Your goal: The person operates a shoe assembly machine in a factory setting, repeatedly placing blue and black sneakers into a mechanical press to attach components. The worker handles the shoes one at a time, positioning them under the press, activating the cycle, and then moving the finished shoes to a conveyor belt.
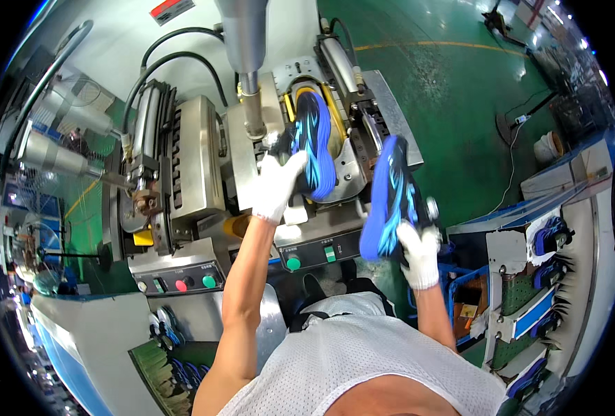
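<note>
My left hand, in a white knit glove, is closed round the side of a sneaker with a blue sole and a black and light-blue upper. That sneaker is tilted, sole to the right, over the yellow-edged seat of a metal shoe press; whether it touches the seat I cannot tell. At the right, my gloved right hand grips a second sneaker of the same colours, held in the air beside the press with its sole to the left. The fingers of both hands are partly hidden behind the shoes.
A vertical metal rod hangs just left of the first sneaker. Control panels with green buttons front the press. Another press station stands left. Shelves with shoes rise at the right; more shoes lie lower left.
</note>
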A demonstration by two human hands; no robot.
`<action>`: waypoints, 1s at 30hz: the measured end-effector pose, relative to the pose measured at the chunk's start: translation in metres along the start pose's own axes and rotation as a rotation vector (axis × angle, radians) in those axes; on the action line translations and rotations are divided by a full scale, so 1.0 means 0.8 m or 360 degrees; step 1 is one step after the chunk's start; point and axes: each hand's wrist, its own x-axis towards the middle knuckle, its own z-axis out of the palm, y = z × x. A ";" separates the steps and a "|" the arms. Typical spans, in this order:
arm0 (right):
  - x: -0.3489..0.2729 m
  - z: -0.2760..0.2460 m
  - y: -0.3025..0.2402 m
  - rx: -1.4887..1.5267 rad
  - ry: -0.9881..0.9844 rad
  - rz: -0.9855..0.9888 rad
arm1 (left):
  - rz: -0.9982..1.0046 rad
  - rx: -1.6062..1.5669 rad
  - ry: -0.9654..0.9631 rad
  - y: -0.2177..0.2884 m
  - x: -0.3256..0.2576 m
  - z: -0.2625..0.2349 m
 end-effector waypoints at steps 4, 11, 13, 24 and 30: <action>0.143 0.109 -0.044 0.0013 -0.0640 0.0023 | 0.0221 -0.0464 -0.0365 0.005 -0.142 -0.100; 0.403 0.278 0.110 -0.2223 -0.0144 -0.0744 | -0.0604 -0.0203 -0.0155 -0.115 -0.378 -0.197; 0.414 0.288 0.136 -0.2239 -0.0199 -0.0675 | -0.1120 0.0073 0.0333 -0.175 -0.480 -0.196; 0.403 0.275 0.095 -0.2350 -0.0508 -0.0983 | -0.2032 0.0186 0.1458 -0.357 -0.659 -0.164; 0.005 0.249 0.137 -0.1612 -0.1139 -0.1496 | -0.1650 0.0105 0.2007 -0.463 -0.642 -0.095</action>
